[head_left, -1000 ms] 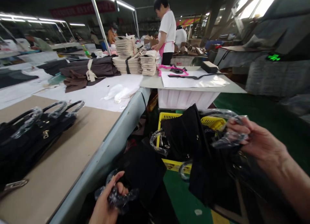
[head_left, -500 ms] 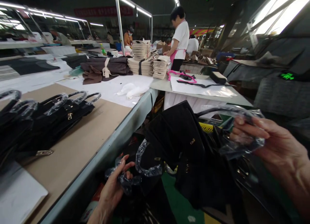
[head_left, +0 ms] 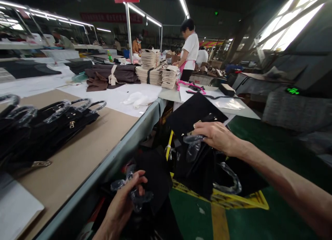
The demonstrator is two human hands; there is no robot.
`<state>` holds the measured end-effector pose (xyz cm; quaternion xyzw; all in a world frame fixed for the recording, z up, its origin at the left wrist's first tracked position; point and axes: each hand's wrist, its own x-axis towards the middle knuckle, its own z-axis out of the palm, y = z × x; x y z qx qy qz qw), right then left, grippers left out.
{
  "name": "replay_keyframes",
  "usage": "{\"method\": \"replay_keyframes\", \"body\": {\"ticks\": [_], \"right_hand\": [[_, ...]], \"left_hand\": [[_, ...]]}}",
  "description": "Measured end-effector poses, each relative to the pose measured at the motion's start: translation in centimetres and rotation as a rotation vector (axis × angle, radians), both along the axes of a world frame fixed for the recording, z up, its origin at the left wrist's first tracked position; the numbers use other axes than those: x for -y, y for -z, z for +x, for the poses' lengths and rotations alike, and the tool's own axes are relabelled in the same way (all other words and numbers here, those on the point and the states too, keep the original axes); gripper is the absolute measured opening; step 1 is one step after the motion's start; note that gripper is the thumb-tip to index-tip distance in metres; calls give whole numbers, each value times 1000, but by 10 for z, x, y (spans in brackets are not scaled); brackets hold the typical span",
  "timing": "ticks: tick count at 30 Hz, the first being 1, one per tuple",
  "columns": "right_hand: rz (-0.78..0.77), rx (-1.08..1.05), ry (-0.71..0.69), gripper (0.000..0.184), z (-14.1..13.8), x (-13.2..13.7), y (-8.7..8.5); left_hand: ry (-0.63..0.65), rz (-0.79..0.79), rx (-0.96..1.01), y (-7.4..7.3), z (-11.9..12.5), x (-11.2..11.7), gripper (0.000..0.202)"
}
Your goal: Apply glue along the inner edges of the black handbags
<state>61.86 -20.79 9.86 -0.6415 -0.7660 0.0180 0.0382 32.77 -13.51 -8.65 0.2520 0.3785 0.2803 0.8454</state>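
My right hand [head_left: 214,136] is over a yellow crate [head_left: 241,200], fingers closed at a plastic-wrapped handle [head_left: 193,146] of a black handbag [head_left: 197,112]. Black bags fill this crate, and another wrapped handle [head_left: 230,179] loops up below my wrist. Lower left, between the table edge and the crate, my left hand [head_left: 127,195] has its fingers curled round wrapped handles [head_left: 141,198] of a second black handbag [head_left: 154,174]. The lower part of that bag is lost in shadow.
Several black handbags [head_left: 59,129] lie on the brown board [head_left: 103,139] of the table at left. Behind are a dark brown fabric bundle [head_left: 114,73] and stacked beige pieces [head_left: 150,72]. A person in white [head_left: 190,47] stands at the far table. Green floor [head_left: 192,215] shows below.
My right hand has moved left and away from me, bringing the handbag from the right to over the yellow crate, which now shows more. My left hand keeps its grip, nearly still.
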Motion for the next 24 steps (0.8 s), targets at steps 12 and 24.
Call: {"method": "replay_keyframes", "body": {"ticks": [12, 24], "right_hand": [[-150, -191, -348, 12, -113, -49, 93], [160, -448, 493, 21, 112, -74, -2]], "left_hand": [[219, 84, 208, -10, 24, 25, 33], [108, -136, 240, 5, -17, 17, 14]]}}
